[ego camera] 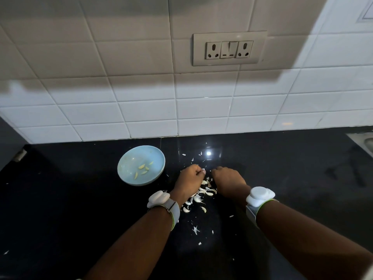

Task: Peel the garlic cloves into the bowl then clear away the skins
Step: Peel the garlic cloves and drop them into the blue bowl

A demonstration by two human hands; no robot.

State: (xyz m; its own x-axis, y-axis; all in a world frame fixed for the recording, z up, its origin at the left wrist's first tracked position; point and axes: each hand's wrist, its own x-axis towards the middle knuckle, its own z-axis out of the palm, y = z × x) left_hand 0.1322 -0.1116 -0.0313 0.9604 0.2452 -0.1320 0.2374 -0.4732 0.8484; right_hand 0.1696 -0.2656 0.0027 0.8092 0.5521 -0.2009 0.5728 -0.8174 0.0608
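Observation:
A light blue bowl point(129, 158) sits on the black counter and holds several peeled yellowish garlic cloves point(143, 168). To its right my left hand point(189, 178) is curled, and its thumb and fingertips pinch a small pale garlic piece; whether it is clove or skin is too small to tell. My right hand point(228, 181) hovers just right of it with its fingers curled downward, their tips hidden. Between and below both hands lies a heap of white garlic skins point(201, 196). More skin flakes point(195, 229) are scattered toward me.
The black counter point(80, 209) runs to a white tiled wall with a socket panel point(229, 48). Small skin flakes point(200, 153) lie behind my hands. A metal sink edge point(365, 141) shows at the far right. Both wrists carry white bands.

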